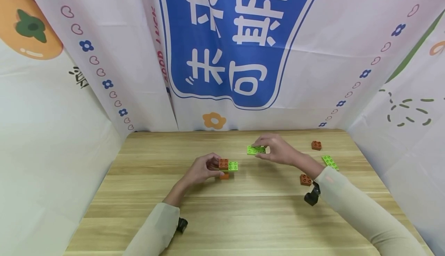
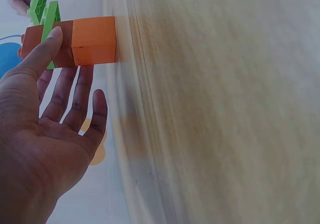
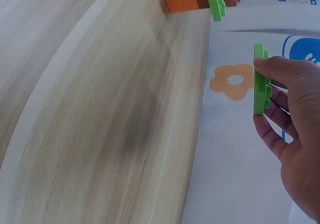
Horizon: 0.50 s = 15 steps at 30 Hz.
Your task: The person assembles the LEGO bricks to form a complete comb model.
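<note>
My left hand pinches a small stack of toy building bricks between thumb and fingers. An orange brick forms its bottom, with a brown brick over it, then a thin green plate that juts out to the right, and another brown brick on top. My right hand holds a second thin green plate by its edges, studs up, above the table and to the right of the stack. A gap shows between the two green plates in the head view.
On the right side of the wooden table lie a brown brick near the back, a green plate, and another brown brick beside my right wrist. A printed cloth hangs behind the table.
</note>
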Each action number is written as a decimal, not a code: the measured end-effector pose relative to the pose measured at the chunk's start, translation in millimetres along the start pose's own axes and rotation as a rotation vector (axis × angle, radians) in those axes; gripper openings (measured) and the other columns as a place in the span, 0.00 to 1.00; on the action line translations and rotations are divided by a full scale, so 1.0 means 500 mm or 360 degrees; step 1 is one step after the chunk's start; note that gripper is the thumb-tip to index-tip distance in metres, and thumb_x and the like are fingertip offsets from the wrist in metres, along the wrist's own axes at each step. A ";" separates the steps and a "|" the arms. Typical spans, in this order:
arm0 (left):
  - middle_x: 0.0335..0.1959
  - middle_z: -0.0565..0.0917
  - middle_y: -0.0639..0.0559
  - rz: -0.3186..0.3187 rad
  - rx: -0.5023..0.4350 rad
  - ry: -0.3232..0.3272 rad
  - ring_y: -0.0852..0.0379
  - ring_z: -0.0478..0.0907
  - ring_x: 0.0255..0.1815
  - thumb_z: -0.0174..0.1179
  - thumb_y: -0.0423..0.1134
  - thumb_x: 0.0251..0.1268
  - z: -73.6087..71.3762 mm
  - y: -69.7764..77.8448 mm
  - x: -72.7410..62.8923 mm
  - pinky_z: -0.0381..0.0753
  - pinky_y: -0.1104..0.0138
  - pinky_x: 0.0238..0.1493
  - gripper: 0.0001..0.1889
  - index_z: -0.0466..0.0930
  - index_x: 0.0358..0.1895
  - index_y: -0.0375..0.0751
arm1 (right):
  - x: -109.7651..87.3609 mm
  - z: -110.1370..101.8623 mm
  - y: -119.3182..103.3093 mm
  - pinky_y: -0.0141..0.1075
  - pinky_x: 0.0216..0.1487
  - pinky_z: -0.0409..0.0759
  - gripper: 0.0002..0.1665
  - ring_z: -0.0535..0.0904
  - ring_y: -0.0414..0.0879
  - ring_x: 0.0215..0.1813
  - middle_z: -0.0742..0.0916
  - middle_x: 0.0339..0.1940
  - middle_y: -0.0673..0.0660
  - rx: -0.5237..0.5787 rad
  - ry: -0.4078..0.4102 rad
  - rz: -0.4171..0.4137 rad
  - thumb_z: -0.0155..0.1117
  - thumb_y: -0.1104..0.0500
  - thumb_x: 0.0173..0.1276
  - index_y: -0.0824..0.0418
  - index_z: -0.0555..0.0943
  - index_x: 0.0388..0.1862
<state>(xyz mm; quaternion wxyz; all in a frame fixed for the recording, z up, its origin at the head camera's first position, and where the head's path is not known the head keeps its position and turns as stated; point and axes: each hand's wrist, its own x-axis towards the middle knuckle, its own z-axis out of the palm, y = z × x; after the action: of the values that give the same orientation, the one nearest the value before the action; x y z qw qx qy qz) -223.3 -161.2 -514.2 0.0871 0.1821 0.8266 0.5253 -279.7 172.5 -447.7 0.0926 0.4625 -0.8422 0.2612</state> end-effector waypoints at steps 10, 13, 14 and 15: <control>0.47 0.88 0.46 0.0000 -0.0010 0.0007 0.52 0.84 0.44 0.77 0.34 0.63 0.000 0.001 0.001 0.84 0.68 0.45 0.19 0.83 0.54 0.39 | 0.012 0.008 -0.022 0.38 0.50 0.88 0.19 0.89 0.46 0.47 0.92 0.46 0.56 -0.0003 -0.0016 -0.0053 0.83 0.62 0.62 0.63 0.91 0.51; 0.47 0.88 0.46 -0.0001 -0.0014 0.0006 0.52 0.84 0.44 0.77 0.34 0.63 0.001 -0.001 0.002 0.84 0.68 0.46 0.19 0.83 0.54 0.39 | 0.016 0.012 -0.027 0.38 0.51 0.88 0.19 0.89 0.47 0.48 0.92 0.47 0.56 0.0005 -0.0005 -0.0090 0.83 0.62 0.62 0.63 0.90 0.51; 0.47 0.88 0.46 0.0001 -0.0015 0.0008 0.52 0.84 0.44 0.77 0.34 0.63 0.002 -0.003 0.002 0.84 0.68 0.46 0.19 0.83 0.54 0.39 | 0.017 0.013 -0.028 0.37 0.51 0.88 0.18 0.89 0.47 0.48 0.92 0.47 0.56 0.0006 0.0001 -0.0101 0.83 0.62 0.62 0.63 0.90 0.51; 0.47 0.88 0.45 0.0004 -0.0015 0.0011 0.51 0.84 0.45 0.77 0.34 0.63 0.002 -0.004 0.002 0.84 0.67 0.46 0.19 0.83 0.54 0.39 | 0.019 0.015 -0.030 0.37 0.51 0.88 0.18 0.89 0.47 0.48 0.92 0.47 0.56 0.0008 0.0005 -0.0110 0.83 0.62 0.62 0.63 0.90 0.51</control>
<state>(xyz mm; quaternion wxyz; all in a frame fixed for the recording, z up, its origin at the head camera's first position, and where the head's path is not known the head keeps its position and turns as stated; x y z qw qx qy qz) -224.4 -160.7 -516.3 0.0846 0.1808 0.8243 0.5298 -271.8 155.2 -444.9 0.1017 0.4911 -0.8249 0.2608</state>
